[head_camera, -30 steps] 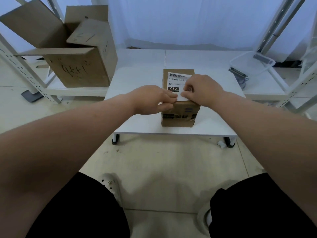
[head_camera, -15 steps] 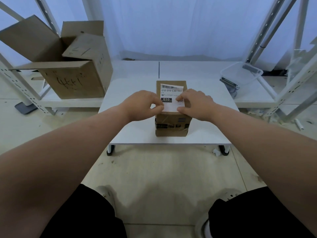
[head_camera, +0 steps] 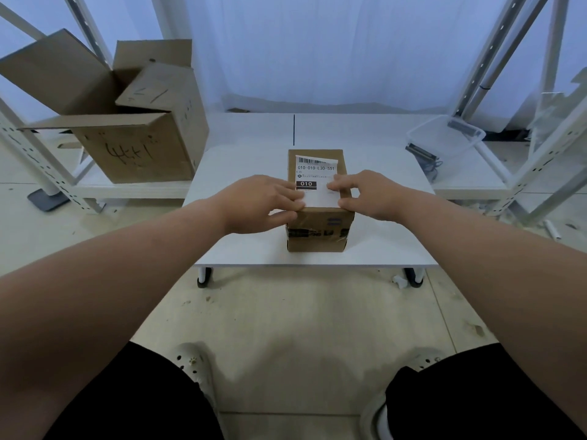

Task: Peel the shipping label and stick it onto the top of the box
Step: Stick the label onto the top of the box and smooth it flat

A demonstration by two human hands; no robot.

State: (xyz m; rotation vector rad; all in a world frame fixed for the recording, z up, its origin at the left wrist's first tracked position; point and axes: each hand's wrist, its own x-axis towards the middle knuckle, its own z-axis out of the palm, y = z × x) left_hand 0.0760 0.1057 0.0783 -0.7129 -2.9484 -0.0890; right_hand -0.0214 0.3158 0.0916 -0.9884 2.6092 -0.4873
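Head view shows, nearest to us, our black shorts (head_camera: 133,401) and pale shoes (head_camera: 193,360) on the floor. Farther, the closed brown box (head_camera: 317,239) stands on the white bench (head_camera: 241,249). The shipping label (head_camera: 314,168) lies on the top of the box. Our left hand (head_camera: 260,203) presses nearly straight fingers on its near left part. Our right hand (head_camera: 371,195) presses fingertips on its right part. Neither hand grasps anything. Far left, an open carton (head_camera: 136,154) stands on a shelf (head_camera: 133,189); far right is a clear tub (head_camera: 451,138).
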